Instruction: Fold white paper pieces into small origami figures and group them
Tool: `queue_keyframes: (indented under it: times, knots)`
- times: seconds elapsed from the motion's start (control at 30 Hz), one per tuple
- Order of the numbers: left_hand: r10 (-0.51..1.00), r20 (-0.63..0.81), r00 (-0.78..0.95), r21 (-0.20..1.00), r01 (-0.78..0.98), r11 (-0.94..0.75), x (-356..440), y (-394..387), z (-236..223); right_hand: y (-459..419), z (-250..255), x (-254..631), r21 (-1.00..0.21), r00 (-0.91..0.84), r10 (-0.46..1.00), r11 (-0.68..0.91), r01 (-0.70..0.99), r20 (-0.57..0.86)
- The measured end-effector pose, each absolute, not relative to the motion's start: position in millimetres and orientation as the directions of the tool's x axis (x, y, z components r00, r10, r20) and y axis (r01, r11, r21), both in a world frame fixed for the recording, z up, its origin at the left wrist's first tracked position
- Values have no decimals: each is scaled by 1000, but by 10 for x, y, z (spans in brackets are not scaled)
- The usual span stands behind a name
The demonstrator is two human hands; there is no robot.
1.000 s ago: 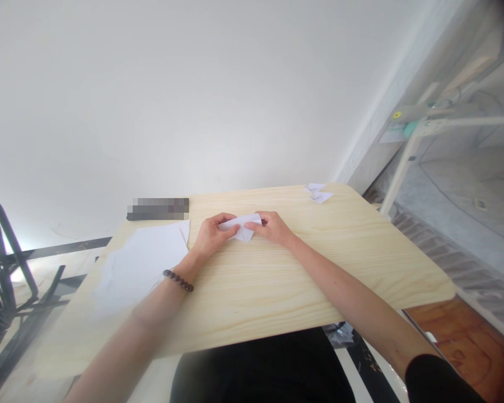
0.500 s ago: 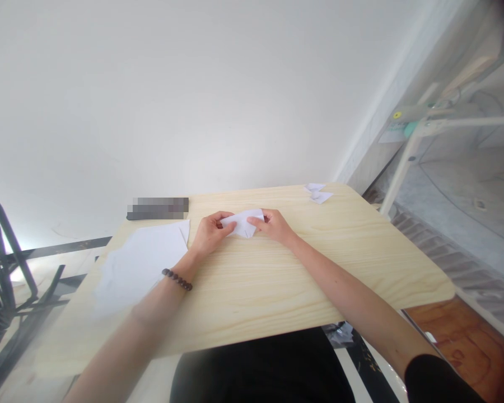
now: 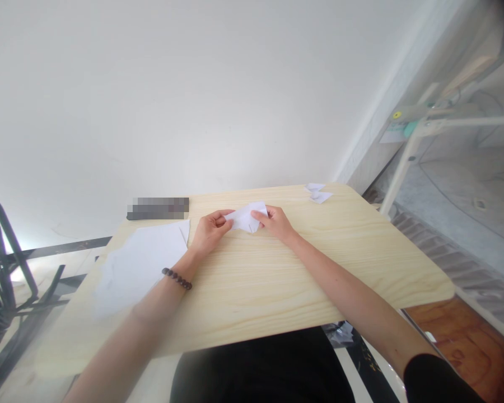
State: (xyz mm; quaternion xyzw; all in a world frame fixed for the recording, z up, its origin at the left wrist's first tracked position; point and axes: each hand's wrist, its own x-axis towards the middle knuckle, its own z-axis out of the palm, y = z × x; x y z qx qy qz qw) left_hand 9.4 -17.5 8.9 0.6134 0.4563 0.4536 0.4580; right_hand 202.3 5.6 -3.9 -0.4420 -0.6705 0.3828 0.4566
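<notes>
A small piece of folded white paper (image 3: 244, 219) is held between my two hands, over the middle of the table. My left hand (image 3: 210, 230) pinches its left end between thumb and fingers. At the right end, my right hand (image 3: 274, 222) grips it with the thumb lying on top and the fingers behind, mostly hidden. Creases and a small flap show near the paper's lower edge. To the left of my left hand lie loose white sheets (image 3: 138, 260), spread and overlapping, partly behind my left forearm.
Two small folded white papers (image 3: 320, 196) lie at the table's far right corner. A dark, pixelated object (image 3: 158, 209) sits at the back left. The wooden table (image 3: 256, 291) meets a white wall behind. A dark chair (image 3: 2, 268) stands at the left.
The folded paper has shifted slightly up and right and tilted, its right end higher. My left thumb has slid toward its left end, and my right hand has moved slightly right.
</notes>
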Motion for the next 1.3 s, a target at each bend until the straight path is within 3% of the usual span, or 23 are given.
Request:
queue_keyframes:
  times: [0.27,0.57,0.93,1.1,1.2,1.3]
  knots:
    - [972,85,219,993,67,-101,93,-162,90,63,-34,2031,-927,-116,962,269,262,246]
    - [991,99,86,992,71,-105,67,-138,77,64,-38,2047,-926,-118,958,283,250,261]
    - [983,123,133,992,14,-126,100,-163,109,63,-41,2060,-928,-109,959,281,247,261]
    - [968,129,217,986,75,-148,132,-188,143,52,-46,2037,-944,-202,955,258,205,217]
    - [973,123,194,970,184,-159,128,-193,154,32,-48,2022,-969,-302,944,188,162,133]
    - [978,119,170,975,167,-148,118,-181,138,12,-44,2021,-964,-362,928,174,200,92]
